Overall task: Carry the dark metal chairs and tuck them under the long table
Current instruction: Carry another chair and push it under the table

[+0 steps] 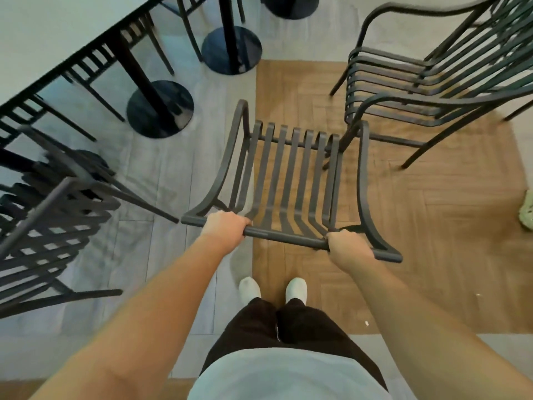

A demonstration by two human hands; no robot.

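Both arms reach out to one dark metal chair (291,180), which stands on the floor where grey boards meet brown. Left hand (226,226) and right hand (347,248) wrap their fingers round its top bar. Some chairs already sit under the long tabletop (57,33). Chair stacks (427,79) wait nearby, so plenty is left.
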